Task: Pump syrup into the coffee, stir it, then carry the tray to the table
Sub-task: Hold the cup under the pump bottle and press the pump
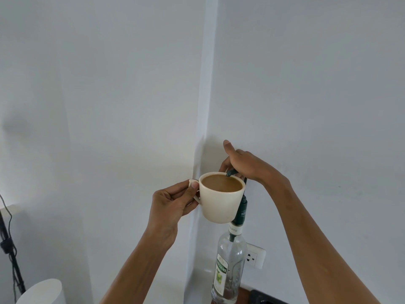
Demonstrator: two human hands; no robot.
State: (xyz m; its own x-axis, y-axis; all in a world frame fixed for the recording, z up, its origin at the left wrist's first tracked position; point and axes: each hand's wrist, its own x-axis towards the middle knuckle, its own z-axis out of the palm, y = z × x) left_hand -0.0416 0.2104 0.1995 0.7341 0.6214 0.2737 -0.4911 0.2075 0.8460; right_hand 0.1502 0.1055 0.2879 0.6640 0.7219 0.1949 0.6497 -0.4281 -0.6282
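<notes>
A cream coffee cup (219, 205) full of milky brown coffee is held up in the air by its handle in my left hand (173, 202). A clear glass syrup bottle (229, 266) with a green label stands below it. Its dark green pump (241, 210) rises behind the cup, and the green spout hangs over the cup's far rim. My right hand (243, 163) rests palm-down on the pump head, fingers curled over it and thumb pointing up. The tray is out of view.
White walls meet in a corner behind the cup. A white wall socket (254, 256) sits right of the bottle. A white rounded object (43, 292) is at the lower left, with black cables (8, 244) along the left edge. A dark object (265, 298) lies at the bottom.
</notes>
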